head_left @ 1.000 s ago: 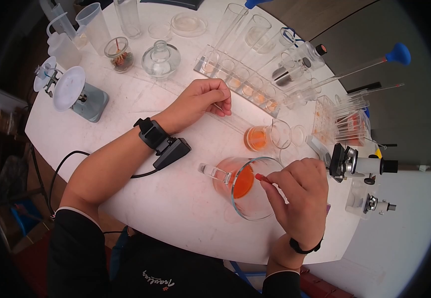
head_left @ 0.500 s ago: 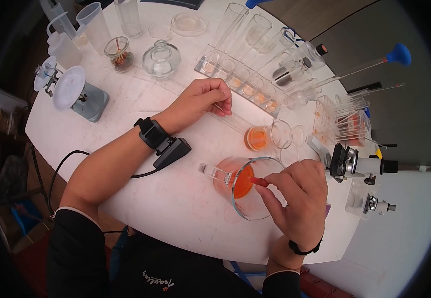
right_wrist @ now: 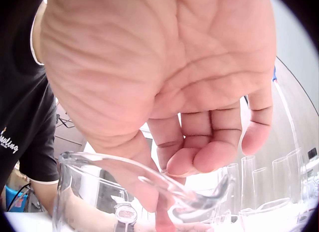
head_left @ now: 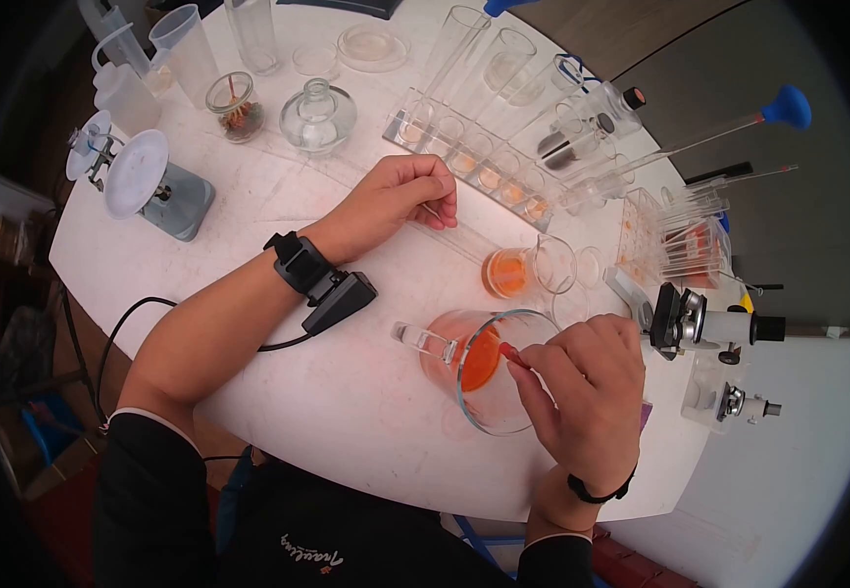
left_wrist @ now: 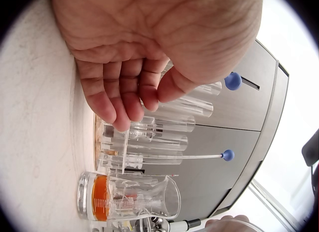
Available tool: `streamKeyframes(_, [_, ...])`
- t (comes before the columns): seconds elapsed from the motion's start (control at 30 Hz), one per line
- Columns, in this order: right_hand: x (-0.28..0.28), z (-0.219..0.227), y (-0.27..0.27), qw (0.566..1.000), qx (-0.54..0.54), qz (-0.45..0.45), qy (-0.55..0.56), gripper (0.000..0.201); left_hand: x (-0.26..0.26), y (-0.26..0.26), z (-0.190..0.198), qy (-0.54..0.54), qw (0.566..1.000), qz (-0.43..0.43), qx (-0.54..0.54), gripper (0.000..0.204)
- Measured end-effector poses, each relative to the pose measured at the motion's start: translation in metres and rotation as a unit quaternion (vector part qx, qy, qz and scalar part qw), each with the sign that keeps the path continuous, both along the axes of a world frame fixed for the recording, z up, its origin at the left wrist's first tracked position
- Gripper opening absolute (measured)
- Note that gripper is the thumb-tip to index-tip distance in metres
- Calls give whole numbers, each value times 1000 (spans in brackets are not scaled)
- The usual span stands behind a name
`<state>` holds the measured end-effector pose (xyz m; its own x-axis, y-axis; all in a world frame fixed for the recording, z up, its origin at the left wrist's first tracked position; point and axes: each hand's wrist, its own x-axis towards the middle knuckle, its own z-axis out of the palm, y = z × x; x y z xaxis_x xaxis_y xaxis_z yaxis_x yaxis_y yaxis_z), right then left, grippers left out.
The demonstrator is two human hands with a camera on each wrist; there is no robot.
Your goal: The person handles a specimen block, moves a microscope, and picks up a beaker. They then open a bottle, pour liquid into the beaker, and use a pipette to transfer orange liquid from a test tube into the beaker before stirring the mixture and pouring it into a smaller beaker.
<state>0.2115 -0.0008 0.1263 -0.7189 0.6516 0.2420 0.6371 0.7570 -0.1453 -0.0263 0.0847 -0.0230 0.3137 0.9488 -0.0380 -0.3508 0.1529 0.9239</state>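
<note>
My right hand (head_left: 587, 392) pinches a small red stick-like piece (head_left: 510, 352) between thumb and forefinger, over the mouth of a large glass measuring jug (head_left: 497, 423). Orange liquid (head_left: 481, 361) covers the jug's bottom, and its handle (head_left: 425, 341) points left. In the right wrist view the red piece (right_wrist: 164, 219) hangs down behind the jug's glass rim (right_wrist: 114, 159). My left hand (head_left: 410, 196) rests on the table, fingers loosely curled and holding nothing, near the test tube rack (head_left: 469, 167). A conical flask (left_wrist: 101, 197) with orange liquid stands close to that hand.
A balance scale (head_left: 175, 201), a round glass bottle (head_left: 317, 122) and a small jar (head_left: 236, 113) stand at the left. Thin glass rods (head_left: 469, 245) lie on the table. To the right are a microscope (head_left: 685, 318) and a rack of pipettes (head_left: 695, 245).
My right hand shifts slightly with the red piece, which dipped further over the jug half a second ago and is now drawn back a little. The left hand has stayed still.
</note>
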Motion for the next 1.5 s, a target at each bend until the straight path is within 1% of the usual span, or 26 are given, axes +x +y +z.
streamKeyframes(0.13, [-1,4,-1,1000,-19,9,16,19,0,0,0,-1,1000,0,-1,19])
streamKeyframes(0.33, [0,0,0,1000,4,20,0,19,0,0,-1,-4,1000,-1,3,19])
streamKeyframes(0.43, [-2,2,-1,1000,-9,25,13,19,0,0,0,-7,1000,-2,1,18])
streamKeyframes(0.63, [0,-1,0,1000,-3,23,1,18,0,0,0,-3,1000,0,-1,18])
streamKeyframes(0.73, [-2,1,-1,1000,-20,20,11,18,0,0,-1,-4,1000,-2,1,18])
streamKeyframes(0.83, [0,-3,0,1000,13,13,2,17,0,0,-1,-4,1000,-1,0,18])
streamKeyframes(1.03, [-3,1,-1,1000,-7,17,17,16,0,0,0,-1,1000,-2,3,18])
streamKeyframes(1.13, [0,-4,1,1000,22,9,4,17,0,0,0,0,1000,-1,4,18])
streamKeyframes(1.33, [-3,-1,-1,1000,-4,13,20,18,-1,0,-1,-2,1000,-3,6,19])
streamKeyframes(1.43, [0,-2,1,1000,1,16,0,17,0,0,-1,0,1000,-1,4,19])
streamKeyframes(1.5, [-1,0,-1,1000,-20,19,9,17,0,0,0,0,1000,-1,4,19])
